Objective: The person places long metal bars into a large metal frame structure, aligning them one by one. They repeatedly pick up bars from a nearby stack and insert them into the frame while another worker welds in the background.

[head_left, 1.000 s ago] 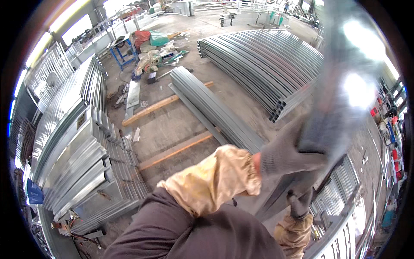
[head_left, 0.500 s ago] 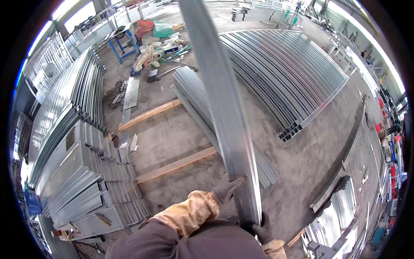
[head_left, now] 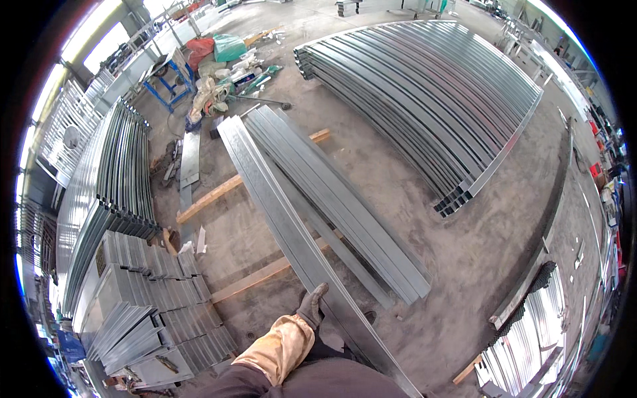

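Steel channel lowered toward the stack

The gloved left hand now grips the channel, fingers closed on its edge; it has swung down from upright onto the stack. Right hand unseen.

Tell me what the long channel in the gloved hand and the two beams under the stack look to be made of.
Long channel: likely galvanized steel, dull silver-grey with a faint sheen. Beams: apparently raw timber, pale tan and matte. Left hand wears a dark glove.

Bright, even daylight enters from blown-out windows at the upper left. Shadows are soft; the long grey galvanised steel profiles carry pale sheen. Fisheye bends straight edges near the black rim. Focus is sharp.
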Action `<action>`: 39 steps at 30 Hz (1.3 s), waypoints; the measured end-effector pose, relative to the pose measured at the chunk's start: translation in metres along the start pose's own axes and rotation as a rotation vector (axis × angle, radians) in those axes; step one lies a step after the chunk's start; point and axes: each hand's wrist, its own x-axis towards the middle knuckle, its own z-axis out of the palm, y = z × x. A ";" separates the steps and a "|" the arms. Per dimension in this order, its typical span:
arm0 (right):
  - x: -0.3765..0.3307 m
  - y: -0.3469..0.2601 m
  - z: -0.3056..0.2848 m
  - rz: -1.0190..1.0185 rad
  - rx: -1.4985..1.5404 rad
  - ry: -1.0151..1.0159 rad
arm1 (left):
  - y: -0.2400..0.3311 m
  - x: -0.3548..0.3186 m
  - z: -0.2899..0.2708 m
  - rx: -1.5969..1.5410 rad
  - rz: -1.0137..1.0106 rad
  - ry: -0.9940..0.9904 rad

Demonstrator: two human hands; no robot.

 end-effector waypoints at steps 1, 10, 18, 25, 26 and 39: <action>0.007 -0.011 -0.008 -0.006 -0.081 0.019 | 0.002 0.018 -0.005 -0.127 -0.190 0.086; 0.102 -0.084 -0.040 -0.115 -0.180 0.169 | -0.030 0.169 -0.098 -0.250 -0.398 0.195; 0.252 -0.035 0.045 -0.103 0.252 0.217 | 0.010 0.326 -0.138 -0.288 -0.412 0.331; 0.404 -0.154 -0.011 0.147 0.256 0.079 | 0.015 0.457 -0.171 -0.293 -0.406 0.314; 0.425 -0.170 -0.016 0.125 0.283 0.094 | 0.014 0.474 -0.176 -0.237 -0.403 0.341; 0.673 -0.160 -0.003 -0.074 0.136 0.241 | -0.107 0.592 -0.250 -0.358 -0.447 0.426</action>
